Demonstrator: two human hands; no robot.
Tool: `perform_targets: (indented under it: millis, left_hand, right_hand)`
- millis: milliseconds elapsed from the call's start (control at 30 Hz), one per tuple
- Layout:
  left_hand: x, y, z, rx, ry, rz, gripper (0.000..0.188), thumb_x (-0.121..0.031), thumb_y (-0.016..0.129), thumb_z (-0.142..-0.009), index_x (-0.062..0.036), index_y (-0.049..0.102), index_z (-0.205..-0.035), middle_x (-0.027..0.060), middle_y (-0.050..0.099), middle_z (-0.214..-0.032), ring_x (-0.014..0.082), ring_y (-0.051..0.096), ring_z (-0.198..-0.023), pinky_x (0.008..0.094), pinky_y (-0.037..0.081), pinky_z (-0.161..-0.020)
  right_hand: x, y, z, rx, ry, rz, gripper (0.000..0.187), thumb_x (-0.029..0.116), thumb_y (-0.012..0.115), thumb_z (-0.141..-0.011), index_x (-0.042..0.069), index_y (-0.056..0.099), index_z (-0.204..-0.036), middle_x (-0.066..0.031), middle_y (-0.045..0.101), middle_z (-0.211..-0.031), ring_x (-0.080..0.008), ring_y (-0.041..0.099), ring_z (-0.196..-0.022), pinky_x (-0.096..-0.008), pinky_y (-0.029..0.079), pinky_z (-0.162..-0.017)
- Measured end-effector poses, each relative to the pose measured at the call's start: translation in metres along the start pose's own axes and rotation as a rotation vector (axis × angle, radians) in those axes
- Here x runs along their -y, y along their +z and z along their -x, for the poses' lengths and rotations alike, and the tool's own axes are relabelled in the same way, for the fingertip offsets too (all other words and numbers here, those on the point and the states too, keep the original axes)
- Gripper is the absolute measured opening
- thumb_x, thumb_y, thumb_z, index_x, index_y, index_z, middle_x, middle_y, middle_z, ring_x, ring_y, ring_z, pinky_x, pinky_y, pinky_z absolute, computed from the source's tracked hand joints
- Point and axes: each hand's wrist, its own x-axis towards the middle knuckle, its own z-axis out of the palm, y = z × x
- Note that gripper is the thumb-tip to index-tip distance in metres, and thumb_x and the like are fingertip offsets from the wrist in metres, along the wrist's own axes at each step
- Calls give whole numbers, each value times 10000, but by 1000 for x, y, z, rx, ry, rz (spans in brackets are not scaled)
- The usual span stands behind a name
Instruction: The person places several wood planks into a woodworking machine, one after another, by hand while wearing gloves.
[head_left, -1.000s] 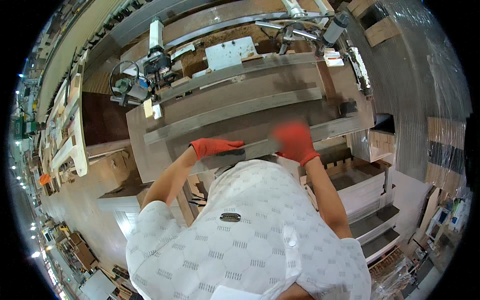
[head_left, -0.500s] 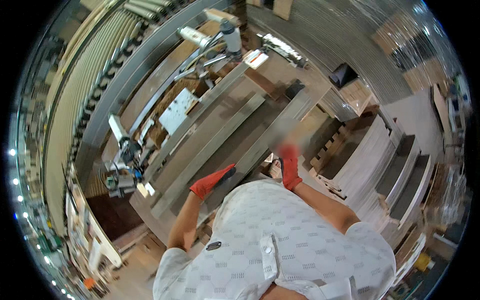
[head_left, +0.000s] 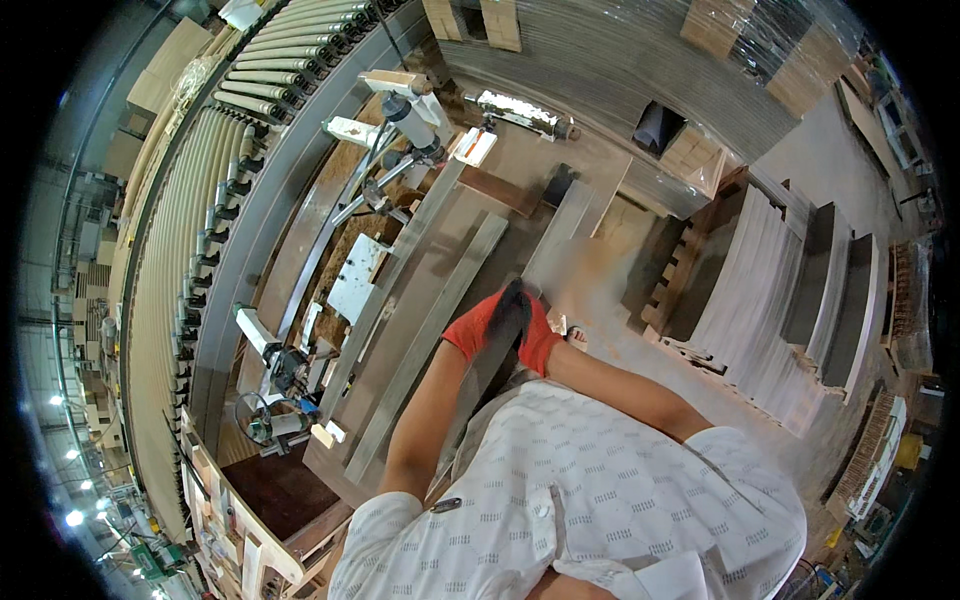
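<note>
While standing right of the roller conveyor (head_left: 190, 205), has the left red-gloved hand (head_left: 476, 324) right up at the near grey strip (head_left: 562, 225), laid along the brown worktop (head_left: 590, 162) edge, and the right red-gloved hand (head_left: 540, 338) close alongside! Cannot tell, with both bunched so tightly together, whether grasping the strip or loose.

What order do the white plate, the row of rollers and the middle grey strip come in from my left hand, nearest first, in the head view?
From your left hand:
1. Middle grey strip: just to its left in the picture.
2. White plate: farther left and slightly higher, beyond the strip.
3. Row of rollers: far left, well past the plate.
</note>
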Motion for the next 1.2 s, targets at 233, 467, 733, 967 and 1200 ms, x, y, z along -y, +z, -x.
perform_targets:
  millis: [233, 467, 733, 967, 1200]
  left_hand:
    - [89, -61, -40, 54, 333, 14, 413, -313, 505, -1134, -42, 627, -1421, 20, 683, -1349, 132, 619, -1216, 306, 459, -1097]
    - [64, -77, -14, -291, 202, 22, 462, -267, 650, -1049, -47, 598, -1453, 54, 669, -1401, 171, 615, -1256, 355, 502, -1051]
    - [139, -225, 65, -1434, 102, -1155, 558, -449, 797, -900, -77, 661, -1292, 151, 718, -1174, 336, 687, -1073, 467, 537, -896]
    - [137, -243, 71, -1205, 144, -1129, 533, -450, 792, -890, -80, 653, -1249, 145, 703, -1170, 357, 675, -1073, 497, 527, -874]
    - [128, -216, 99, -1106, 282, -1156, 507, -375, 779, -908, -53, 628, -1269, 183, 685, -1158, 391, 653, -1072, 516, 526, -879]
  right_hand:
    - [1, 50, 10, -217, 55, 51, 353, 469, 557, -1039, 174, 744, -1091, -41, 763, -1095, -243, 706, -1011, -398, 578, -959]
    - [11, 9, 12, -403, -445, 403, 353, 366, 673, -979, 102, 675, -1213, -64, 691, -1169, -301, 647, -1088, -419, 528, -987]
    - [23, 117, 62, 640, -891, 1804, 597, 388, 800, -828, 145, 619, -1342, -125, 632, -1317, -341, 570, -1277, -514, 381, -1164]
    - [12, 92, 47, 1047, -587, 2452, 685, 525, 820, -768, 219, 636, -1352, -32, 646, -1289, -253, 565, -1304, -587, 296, -1218]
    - [8, 94, 43, 1070, -641, 2452, 685, 490, 850, -761, 230, 627, -1355, -4, 645, -1294, -233, 567, -1301, -569, 288, -1221]
